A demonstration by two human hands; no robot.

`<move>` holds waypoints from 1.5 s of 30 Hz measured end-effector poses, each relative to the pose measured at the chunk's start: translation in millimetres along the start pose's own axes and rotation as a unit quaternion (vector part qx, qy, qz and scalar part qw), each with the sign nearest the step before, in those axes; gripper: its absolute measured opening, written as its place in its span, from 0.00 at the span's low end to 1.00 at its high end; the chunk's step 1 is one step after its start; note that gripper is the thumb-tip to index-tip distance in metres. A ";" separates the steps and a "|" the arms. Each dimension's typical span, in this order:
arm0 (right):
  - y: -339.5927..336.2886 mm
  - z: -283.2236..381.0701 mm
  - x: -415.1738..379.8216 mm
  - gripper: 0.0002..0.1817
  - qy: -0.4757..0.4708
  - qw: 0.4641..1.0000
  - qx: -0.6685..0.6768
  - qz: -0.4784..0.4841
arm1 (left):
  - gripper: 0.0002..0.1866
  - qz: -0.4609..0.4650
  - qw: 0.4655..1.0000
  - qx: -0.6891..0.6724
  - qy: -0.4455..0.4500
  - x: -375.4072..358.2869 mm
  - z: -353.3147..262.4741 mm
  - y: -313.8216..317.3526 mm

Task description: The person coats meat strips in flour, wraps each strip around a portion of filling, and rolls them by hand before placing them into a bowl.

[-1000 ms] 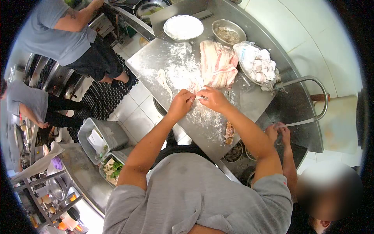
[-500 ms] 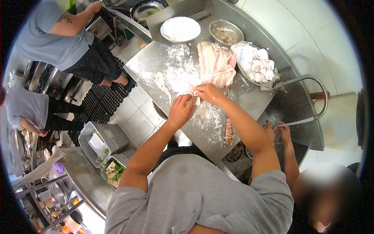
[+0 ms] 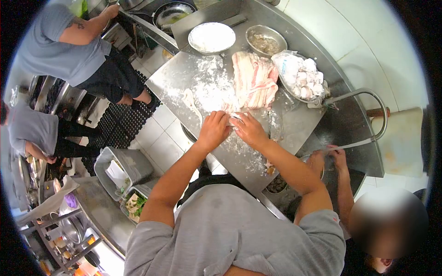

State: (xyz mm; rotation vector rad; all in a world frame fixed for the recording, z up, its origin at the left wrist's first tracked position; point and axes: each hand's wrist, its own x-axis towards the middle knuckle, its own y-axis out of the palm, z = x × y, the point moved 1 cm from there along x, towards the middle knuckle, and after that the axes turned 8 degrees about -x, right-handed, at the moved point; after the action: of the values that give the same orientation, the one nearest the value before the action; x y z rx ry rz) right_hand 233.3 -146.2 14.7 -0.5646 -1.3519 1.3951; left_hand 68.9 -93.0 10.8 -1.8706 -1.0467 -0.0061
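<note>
Whitish small piece was pinched by left hand and right hand — pink-and-white meat strips lay seemingly in reserve, orange-brown piece apart.

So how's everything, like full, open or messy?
Round metal bowl of white powder, full.
Round metal bowl of greyish pieces, partly filled.
Striped pink-and-white meat, lying flat.
Steel table, dusted with powder.
Grey plastic bin, open.
Curved metal tap, seems running.
Left hand and right hand, pinching a small pale piece.
</note>
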 end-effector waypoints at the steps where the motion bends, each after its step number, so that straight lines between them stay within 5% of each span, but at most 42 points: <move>1: 2.9 0.5 -2.0 0.24 -0.006 1.000 -0.013 -0.010 | 0.23 0.004 1.000 0.000 -0.001 -0.4 0.2 0.2; 10: 5.8 1.8 -9.3 0.23 0.005 0.999 0.032 -0.015 | 0.23 0.073 0.992 -0.096 -0.043 -1.4 1.4 -8.1; 16: -1.1 -4.7 -0.7 0.22 0.069 0.990 0.118 0.018 | 0.20 0.128 0.957 -0.187 -0.179 6.8 2.7 -11.7; 19: -5.8 -10.1 7.3 0.21 0.119 0.978 0.158 0.064 | 0.22 0.019 0.994 -0.063 -0.090 3.2 -9.9 -18.9; 24: -15.0 -18.3 24.8 0.22 0.228 0.940 0.202 0.155 | 0.22 0.018 0.995 0.036 0.093 -1.5 -3.6 -14.7; 27: 11.1 -39.0 23.8 0.23 0.132 0.967 0.202 0.088 | 0.21 0.014 0.992 0.063 0.105 2.4 1.3 -9.2; 30: 19.6 -48.3 25.4 0.23 0.126 0.967 0.186 0.118 | 0.23 0.008 0.994 0.062 0.084 6.1 5.8 -3.9; 33: 13.6 -34.4 23.0 0.23 0.135 0.975 0.170 0.037 | 0.25 0.008 0.997 0.051 0.064 9.3 9.1 -0.2; 39: -7.4 -11.9 14.9 0.22 -0.008 0.999 -0.001 -0.035 | 0.23 0.044 0.999 0.010 0.023 21.1 15.2 -9.1; 45: 11.5 -23.5 24.1 0.22 0.008 0.999 0.026 -0.043 | 0.23 0.073 0.995 -0.050 -0.046 34.3 27.4 -13.8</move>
State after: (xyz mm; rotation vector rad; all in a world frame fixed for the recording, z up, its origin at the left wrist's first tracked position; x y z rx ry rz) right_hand 242.1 -112.8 6.2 -0.4759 -1.3095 1.3489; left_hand 70.3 -47.9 20.2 -2.0516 -0.9840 0.1152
